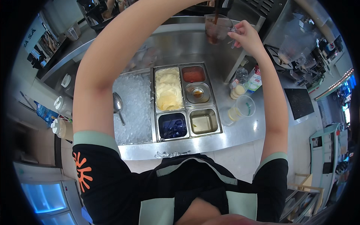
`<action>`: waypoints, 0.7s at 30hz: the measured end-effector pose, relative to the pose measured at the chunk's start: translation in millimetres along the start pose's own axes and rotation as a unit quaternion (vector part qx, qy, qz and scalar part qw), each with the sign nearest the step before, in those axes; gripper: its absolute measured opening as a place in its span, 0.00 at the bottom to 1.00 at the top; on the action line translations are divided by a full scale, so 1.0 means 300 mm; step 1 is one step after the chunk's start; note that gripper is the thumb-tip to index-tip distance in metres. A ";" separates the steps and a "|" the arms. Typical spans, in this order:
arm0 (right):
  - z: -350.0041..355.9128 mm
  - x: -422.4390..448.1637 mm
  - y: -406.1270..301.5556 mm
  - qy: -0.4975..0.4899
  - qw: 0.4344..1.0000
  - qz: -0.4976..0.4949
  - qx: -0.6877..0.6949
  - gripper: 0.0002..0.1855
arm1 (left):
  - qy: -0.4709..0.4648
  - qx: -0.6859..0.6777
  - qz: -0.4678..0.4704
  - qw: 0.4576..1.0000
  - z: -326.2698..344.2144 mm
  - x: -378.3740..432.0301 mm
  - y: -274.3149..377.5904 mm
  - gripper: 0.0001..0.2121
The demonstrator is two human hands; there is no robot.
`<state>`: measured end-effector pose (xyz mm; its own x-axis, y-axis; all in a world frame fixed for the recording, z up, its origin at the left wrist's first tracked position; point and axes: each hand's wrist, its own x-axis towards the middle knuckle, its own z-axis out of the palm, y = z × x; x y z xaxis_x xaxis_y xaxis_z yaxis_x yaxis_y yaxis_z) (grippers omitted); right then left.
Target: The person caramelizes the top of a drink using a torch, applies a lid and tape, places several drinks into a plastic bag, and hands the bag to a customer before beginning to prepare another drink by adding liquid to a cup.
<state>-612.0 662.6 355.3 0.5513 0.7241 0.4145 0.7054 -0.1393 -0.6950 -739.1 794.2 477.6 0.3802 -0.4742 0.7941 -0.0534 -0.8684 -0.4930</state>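
Note:
My right hand [244, 36] holds the handle of a clear measuring jug [215, 31] at the top right of the counter. A dark brown stream falls into the jug from above, and some brown liquid lies inside. My left arm reaches up across the view; its hand is beyond the top edge, so the source of the stream is hidden. Below the jug, steel pans hold a pale creamy mass [168, 88], something red [193, 74] and a dark blue content [172, 125]. Another pan has a steel lid [197, 92]. A clear plastic cup [245, 106] stands to the right.
Crushed ice [135, 112] with a metal scoop [117, 102] fills the left bin. A carton [255, 79] and a clear bottle [240, 76] stand at the right. White-capped bottles [60, 105] line the left side. A black mat [299, 103] lies at the far right.

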 end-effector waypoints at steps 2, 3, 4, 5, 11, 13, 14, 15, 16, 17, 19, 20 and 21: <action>0.000 0.007 0.003 -0.002 1.000 -0.010 0.010 0.17 | -0.048 0.005 -0.020 0.999 0.025 0.007 -0.003 0.10; 0.001 0.008 0.003 -0.008 1.000 -0.006 0.008 0.17 | -0.082 -0.002 -0.020 0.996 0.042 0.007 -0.002 0.08; 0.006 0.006 0.006 -0.015 1.000 -0.003 0.006 0.17 | -0.115 -0.009 -0.021 0.993 0.059 0.007 -0.002 0.07; 0.006 0.009 0.007 -0.020 1.000 0.000 0.005 0.17 | -0.124 0.015 -0.022 0.992 0.074 0.015 0.000 0.06; 0.000 0.019 0.021 -0.024 0.999 -0.005 0.031 0.17 | -0.103 0.051 -0.002 0.993 0.101 0.022 0.002 0.03; 0.004 0.021 0.021 -0.029 0.999 -0.006 0.025 0.18 | -0.108 0.053 -0.005 0.993 0.097 0.018 0.005 0.02; 0.005 0.023 0.019 -0.030 0.999 -0.008 0.023 0.18 | -0.104 0.048 -0.001 0.993 0.094 0.017 0.005 0.02; 0.006 0.022 0.018 -0.030 0.999 -0.009 0.023 0.18 | -0.099 0.044 0.002 0.994 0.091 0.014 0.005 0.02; 0.008 0.021 0.018 -0.030 0.999 -0.010 0.023 0.18 | -0.094 0.040 0.006 0.995 0.088 0.011 0.005 0.02; 0.010 0.019 0.019 -0.029 0.999 -0.011 0.025 0.18 | -0.090 0.040 0.006 0.995 0.088 0.010 0.006 0.02; 0.012 0.022 0.023 -0.032 0.999 -0.011 0.027 0.18 | -0.080 0.039 0.006 0.996 0.089 0.009 0.010 0.02; 0.012 0.023 0.029 -0.034 0.999 -0.010 0.028 0.18 | -0.087 0.042 -0.004 0.995 0.092 0.011 0.013 0.02; 0.013 0.028 0.039 -0.032 0.999 -0.019 0.033 0.18 | -0.094 0.045 -0.013 0.994 0.095 0.014 0.015 0.02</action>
<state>-600.9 669.6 348.4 0.4942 0.7700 0.4036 0.6928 -0.0683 -0.7179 -711.3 792.3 468.5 0.5473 -0.4081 0.7307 0.0390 -0.8597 -0.5094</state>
